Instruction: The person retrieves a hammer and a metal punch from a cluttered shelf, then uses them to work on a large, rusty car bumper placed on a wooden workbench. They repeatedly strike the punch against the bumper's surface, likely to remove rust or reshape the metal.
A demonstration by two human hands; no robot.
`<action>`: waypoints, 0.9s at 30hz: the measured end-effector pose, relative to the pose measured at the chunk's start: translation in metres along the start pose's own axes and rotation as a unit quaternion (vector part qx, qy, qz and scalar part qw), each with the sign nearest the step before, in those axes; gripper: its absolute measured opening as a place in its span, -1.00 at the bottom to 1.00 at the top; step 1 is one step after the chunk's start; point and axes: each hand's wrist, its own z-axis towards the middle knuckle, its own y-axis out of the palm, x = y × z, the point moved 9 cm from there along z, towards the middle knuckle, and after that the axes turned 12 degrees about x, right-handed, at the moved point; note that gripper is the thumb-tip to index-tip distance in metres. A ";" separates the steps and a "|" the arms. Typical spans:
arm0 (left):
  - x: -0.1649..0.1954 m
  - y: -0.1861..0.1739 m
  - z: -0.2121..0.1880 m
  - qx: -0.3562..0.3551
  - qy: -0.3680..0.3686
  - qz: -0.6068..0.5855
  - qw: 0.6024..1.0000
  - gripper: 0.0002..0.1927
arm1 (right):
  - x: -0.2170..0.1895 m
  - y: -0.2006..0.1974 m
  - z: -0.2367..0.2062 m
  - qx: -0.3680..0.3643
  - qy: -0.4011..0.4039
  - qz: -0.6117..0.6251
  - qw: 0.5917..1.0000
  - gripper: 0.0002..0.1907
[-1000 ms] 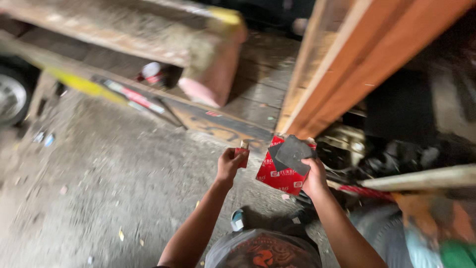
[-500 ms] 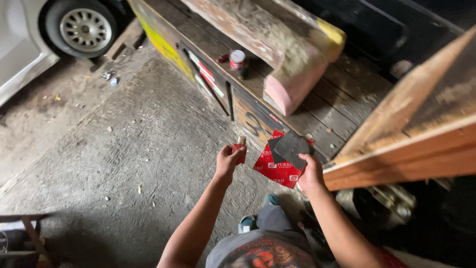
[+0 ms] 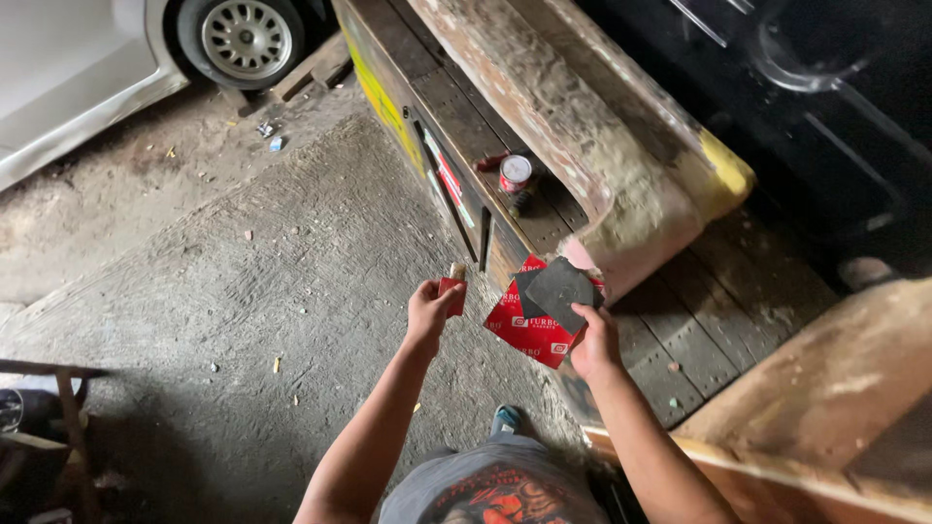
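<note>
My left hand (image 3: pixel 432 312) is closed around a small red tool with a pale tip (image 3: pixel 452 286), held up over the concrete floor. My right hand (image 3: pixel 594 340) pinches dark grey abrasive sheets (image 3: pixel 556 291) together with a red printed packet (image 3: pixel 529 325) beneath them. Both hands are close together, just in front of the edge of a worn wooden platform (image 3: pixel 680 340). My forearms reach up from the bottom of the view.
A red and white can (image 3: pixel 515 174) stands on the platform beside a long worn beam with a yellow end (image 3: pixel 621 184). A car wheel (image 3: pixel 246 39) and pale car body sit at top left. A wooden plank (image 3: pixel 825 408) lies at right, a wooden frame (image 3: pixel 58 427) at left.
The view has swung left and down, so the platform, the can and the car wheel now show more fully. My hands keep the same grip on the red tool and the sheets.
</note>
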 end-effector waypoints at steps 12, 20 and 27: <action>0.031 -0.022 0.126 0.036 0.020 -0.014 0.999 -0.71 | 0.036 0.114 0.092 -0.038 0.006 -0.055 0.998 -0.66; 0.076 -0.029 0.257 -0.012 0.002 0.030 0.999 -0.70 | 0.080 0.223 0.156 0.018 0.000 -0.052 0.998 -0.72; 0.124 -0.013 0.352 -0.032 -0.020 0.068 0.997 -0.66 | 0.098 0.289 0.200 0.076 0.018 -0.011 0.997 -0.73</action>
